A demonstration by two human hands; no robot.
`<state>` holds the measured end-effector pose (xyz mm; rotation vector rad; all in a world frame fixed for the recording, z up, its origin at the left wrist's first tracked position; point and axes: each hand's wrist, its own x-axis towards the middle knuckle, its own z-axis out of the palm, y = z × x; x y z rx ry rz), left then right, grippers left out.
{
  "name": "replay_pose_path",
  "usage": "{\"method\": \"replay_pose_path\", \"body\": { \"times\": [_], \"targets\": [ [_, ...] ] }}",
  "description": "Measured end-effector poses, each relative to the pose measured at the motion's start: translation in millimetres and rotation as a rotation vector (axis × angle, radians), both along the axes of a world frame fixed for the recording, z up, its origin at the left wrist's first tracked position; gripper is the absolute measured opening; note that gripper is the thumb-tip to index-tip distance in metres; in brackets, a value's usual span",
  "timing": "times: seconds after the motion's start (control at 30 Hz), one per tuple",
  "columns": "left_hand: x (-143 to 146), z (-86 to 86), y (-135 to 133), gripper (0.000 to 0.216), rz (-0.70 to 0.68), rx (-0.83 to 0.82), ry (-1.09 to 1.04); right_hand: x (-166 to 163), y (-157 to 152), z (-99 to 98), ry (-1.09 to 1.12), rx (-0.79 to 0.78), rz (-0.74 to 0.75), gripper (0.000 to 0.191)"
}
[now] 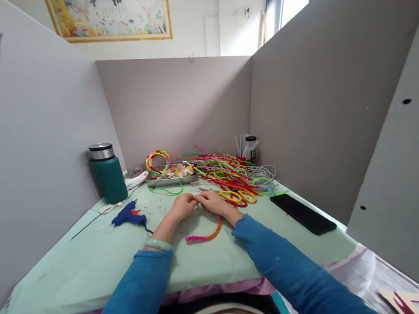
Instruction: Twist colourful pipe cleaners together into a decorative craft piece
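My left hand (184, 206) and my right hand (212, 202) meet over the middle of the table, fingertips pinched together. Whatever lies between them is too small to make out. A coiled fuzzy pipe cleaner (205, 239), pink at one end and orange along the rest, curves across the cloth. Its upper end disappears under my right wrist, so I cannot tell whether my fingers hold it. Yellow-handled scissors (235, 197) lie just beyond my right hand. To the left of my left hand is a blue glue gun (128, 215).
A heap of colourful pipe cleaners (223, 168) spreads behind my hands, beside a metal tray (171, 180) of small pieces. A green bottle (109, 174) stands at left, a black phone-like slab (304, 213) lies at right. Grey partitions (181, 103) enclose the table.
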<state>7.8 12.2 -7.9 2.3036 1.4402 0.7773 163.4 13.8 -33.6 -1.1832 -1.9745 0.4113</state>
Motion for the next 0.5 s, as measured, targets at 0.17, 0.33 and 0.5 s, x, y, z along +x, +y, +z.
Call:
{"method": "replay_pose_path", "body": {
  "times": [0.17, 0.33, 0.5],
  "targets": [
    [0.0, 1.7, -2.0, 0.022, 0.007, -0.004, 0.028, -0.2, -0.2, 0.2, -0.008, 0.019, -0.002, 0.043],
    [0.0, 1.5, -2.1, 0.023, 0.004, -0.001, 0.033, 0.1, 0.7, -0.7, -0.012, 0.023, -0.01, 0.042],
    [0.4, 1.6, -1.2, 0.023, 0.008, -0.027, 0.051, 1.1, 1.8, -1.4, -0.013, 0.019, -0.005, 0.044]
  ]
}}
